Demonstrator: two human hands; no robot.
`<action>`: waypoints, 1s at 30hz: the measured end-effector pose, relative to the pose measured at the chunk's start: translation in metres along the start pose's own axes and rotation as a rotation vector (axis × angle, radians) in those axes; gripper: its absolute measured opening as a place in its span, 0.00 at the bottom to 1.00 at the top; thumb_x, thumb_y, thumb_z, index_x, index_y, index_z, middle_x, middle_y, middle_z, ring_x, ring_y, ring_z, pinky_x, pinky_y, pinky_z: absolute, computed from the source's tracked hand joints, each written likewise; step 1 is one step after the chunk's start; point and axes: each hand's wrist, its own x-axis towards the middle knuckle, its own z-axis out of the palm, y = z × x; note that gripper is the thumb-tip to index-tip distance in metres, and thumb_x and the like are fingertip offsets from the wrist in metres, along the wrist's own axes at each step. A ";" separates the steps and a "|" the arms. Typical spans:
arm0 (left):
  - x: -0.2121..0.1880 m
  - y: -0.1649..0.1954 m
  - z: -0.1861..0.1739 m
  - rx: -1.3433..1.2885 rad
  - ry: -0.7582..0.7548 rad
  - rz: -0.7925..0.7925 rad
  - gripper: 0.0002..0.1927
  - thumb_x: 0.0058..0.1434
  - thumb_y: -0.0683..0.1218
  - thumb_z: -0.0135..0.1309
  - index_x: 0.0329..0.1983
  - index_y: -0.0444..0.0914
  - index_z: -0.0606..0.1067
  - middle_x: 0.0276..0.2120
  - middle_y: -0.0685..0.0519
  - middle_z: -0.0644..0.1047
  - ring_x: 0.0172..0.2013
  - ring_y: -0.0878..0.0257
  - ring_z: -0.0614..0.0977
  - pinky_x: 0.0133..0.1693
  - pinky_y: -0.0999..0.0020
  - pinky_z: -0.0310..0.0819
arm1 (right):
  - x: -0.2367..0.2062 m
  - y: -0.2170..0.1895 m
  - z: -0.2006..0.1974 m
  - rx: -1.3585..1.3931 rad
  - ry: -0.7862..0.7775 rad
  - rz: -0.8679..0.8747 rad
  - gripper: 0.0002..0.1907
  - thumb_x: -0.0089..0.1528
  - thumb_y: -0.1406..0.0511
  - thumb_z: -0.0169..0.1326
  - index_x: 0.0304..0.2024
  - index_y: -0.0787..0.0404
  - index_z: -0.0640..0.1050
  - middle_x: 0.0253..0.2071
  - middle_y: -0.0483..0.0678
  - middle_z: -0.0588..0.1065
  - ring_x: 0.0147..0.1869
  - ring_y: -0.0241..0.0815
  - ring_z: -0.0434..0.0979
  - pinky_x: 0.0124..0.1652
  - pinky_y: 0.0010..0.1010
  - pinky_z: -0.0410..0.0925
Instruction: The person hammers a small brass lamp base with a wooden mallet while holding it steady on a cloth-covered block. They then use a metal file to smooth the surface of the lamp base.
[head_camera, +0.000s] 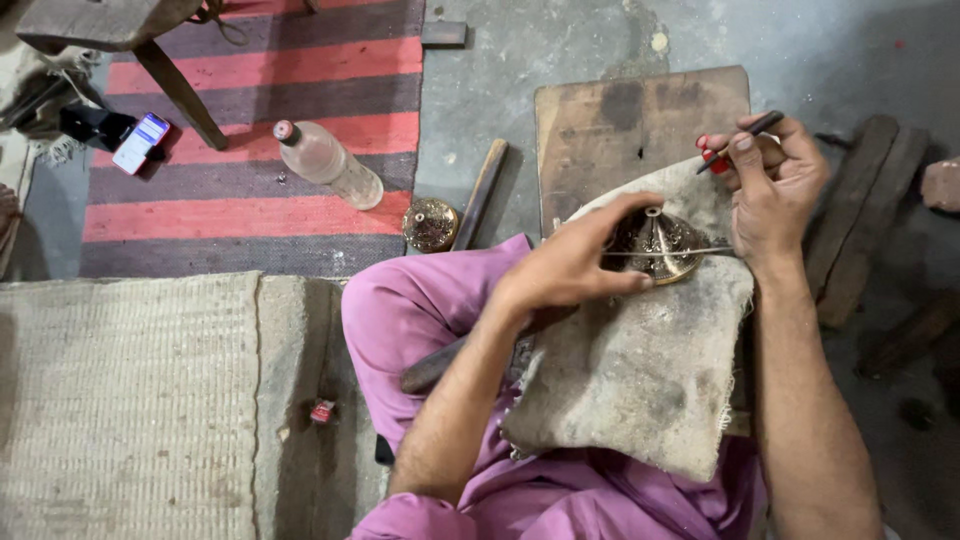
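Small brass cone-shaped piece (657, 243), pierced with fine patterning, point up, resting on a coarse grey cloth pad (640, 370) laid across the lap. Left hand (575, 265) cupped over its near side, fingers (625, 208) curved around the rim, thumb pressed at the lower edge, clamped lightly on the metal. Thin metal rod (690, 251) lying across the piece, running towards the right hand (775, 195). Right hand just beside the piece, fingers (745, 145) drawn together, pinching a slim dark tool (745, 135) held slantwise above the cloth; something red showing at the fingertips, too small to tell what. Behind the pad, a worn wooden board (640, 120) on the concrete floor. Further left, a second round brass piece (430, 224) beside a wooden stick (480, 195). On the striped red rug (250, 215), a clear plastic bottle (330, 165) on its side and a phone (141, 143), screen lit.
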 end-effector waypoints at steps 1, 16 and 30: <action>-0.002 0.004 0.005 0.152 0.055 -0.059 0.49 0.54 0.59 0.68 0.73 0.35 0.61 0.67 0.40 0.69 0.67 0.45 0.71 0.68 0.54 0.65 | -0.003 -0.001 0.002 -0.027 0.010 0.010 0.06 0.78 0.70 0.58 0.55 0.65 0.75 0.43 0.53 0.82 0.51 0.42 0.85 0.49 0.30 0.77; -0.034 -0.010 -0.004 0.200 0.215 -0.076 0.44 0.57 0.56 0.66 0.73 0.40 0.61 0.66 0.40 0.69 0.67 0.44 0.69 0.67 0.52 0.64 | -0.017 -0.078 0.075 -0.366 -0.379 0.059 0.04 0.72 0.72 0.59 0.49 0.68 0.80 0.40 0.55 0.81 0.42 0.41 0.85 0.49 0.34 0.81; -0.160 -0.067 -0.078 0.124 0.017 -0.605 0.37 0.53 0.51 0.68 0.62 0.31 0.70 0.49 0.37 0.81 0.51 0.54 0.86 0.52 0.60 0.77 | -0.004 -0.073 0.131 -0.651 -0.374 0.105 0.11 0.67 0.72 0.63 0.51 0.69 0.81 0.42 0.51 0.82 0.46 0.34 0.83 0.44 0.23 0.75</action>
